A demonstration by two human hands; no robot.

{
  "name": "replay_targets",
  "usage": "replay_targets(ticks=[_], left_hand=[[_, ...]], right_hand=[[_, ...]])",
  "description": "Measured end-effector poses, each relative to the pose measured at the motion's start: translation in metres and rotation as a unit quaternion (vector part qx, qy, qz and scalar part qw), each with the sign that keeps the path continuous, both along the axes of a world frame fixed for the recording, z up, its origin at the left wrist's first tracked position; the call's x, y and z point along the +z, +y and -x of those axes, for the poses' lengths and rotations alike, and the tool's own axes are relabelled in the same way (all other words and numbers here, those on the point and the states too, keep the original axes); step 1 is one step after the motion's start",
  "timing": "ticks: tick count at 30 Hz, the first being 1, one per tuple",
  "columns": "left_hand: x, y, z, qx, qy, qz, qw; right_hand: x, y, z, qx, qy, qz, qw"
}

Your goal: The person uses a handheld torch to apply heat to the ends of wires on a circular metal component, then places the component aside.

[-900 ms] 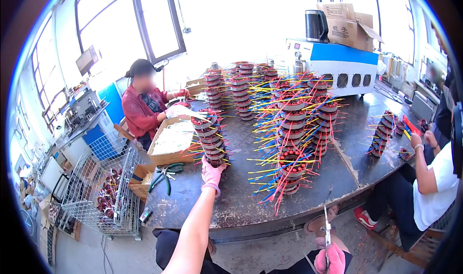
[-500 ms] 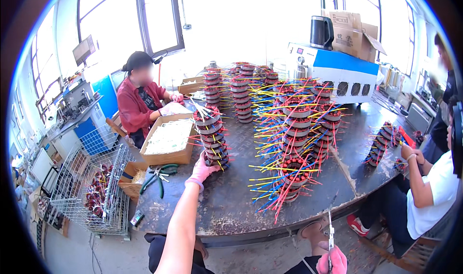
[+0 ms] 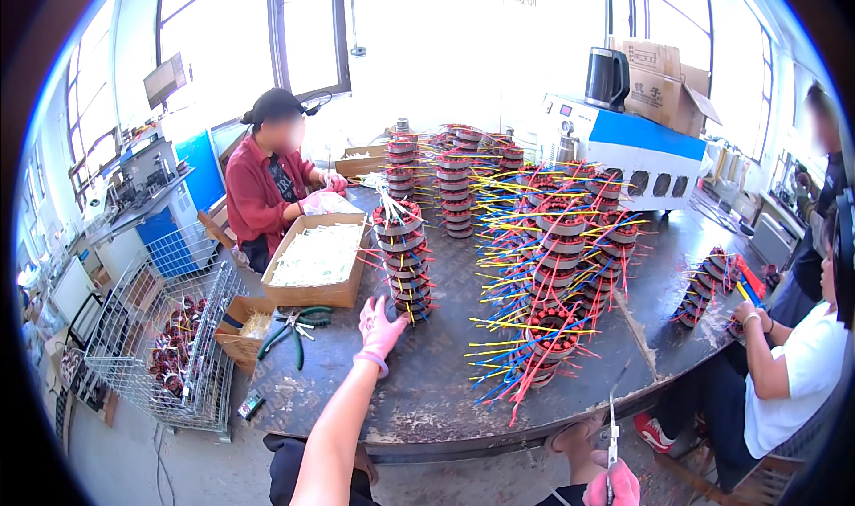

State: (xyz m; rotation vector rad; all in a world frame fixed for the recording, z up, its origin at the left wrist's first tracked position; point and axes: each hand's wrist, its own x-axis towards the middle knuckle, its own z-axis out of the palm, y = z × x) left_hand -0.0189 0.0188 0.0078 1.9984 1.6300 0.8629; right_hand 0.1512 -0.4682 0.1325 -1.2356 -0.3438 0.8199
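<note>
My left hand (image 3: 381,330), in a pink glove, is beside the lower left of a tall stack of wound stator cores (image 3: 410,279), fingers apart; its thumb tip is close to the bottom core, and I cannot tell if they touch. White ties or sleeves (image 3: 392,205) stick up from the top of that stack. My right hand (image 3: 613,485), gloved in pink too, is closed round a slim pen-like tool (image 3: 613,439) below the table's front edge. The tool's thin dark tip points upward. Green-handled pliers (image 3: 295,330) lie left of my left hand.
Several stator stacks with yellow, blue and red wires (image 3: 552,283) fill the table's middle. A cardboard box of white pieces (image 3: 352,283) stands left. Wire basket (image 3: 200,372) is on the floor. Co-workers sit left (image 3: 258,190) and right (image 3: 793,363); a blue-white machine (image 3: 641,145) stands behind.
My left hand has loosened from the stack's base, its fingers now spread beside it. The view has shifted slightly, so the scene sits lower. The right hand still holds the tool.
</note>
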Motion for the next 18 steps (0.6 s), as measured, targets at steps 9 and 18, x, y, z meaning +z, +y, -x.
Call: replay_targets(ticks=[9,18], left_hand=[[-0.001,-0.028,-0.017,0.068,-0.049,0.055,0.995],[0.008,-0.027,-0.071,0.246,0.005,0.034,0.969]], right_hand=[[0.006,-0.01,0.004,0.022,0.004,-0.02,1.0],[0.0,-0.016,-0.005,-0.007,0.027,-0.021,0.999]])
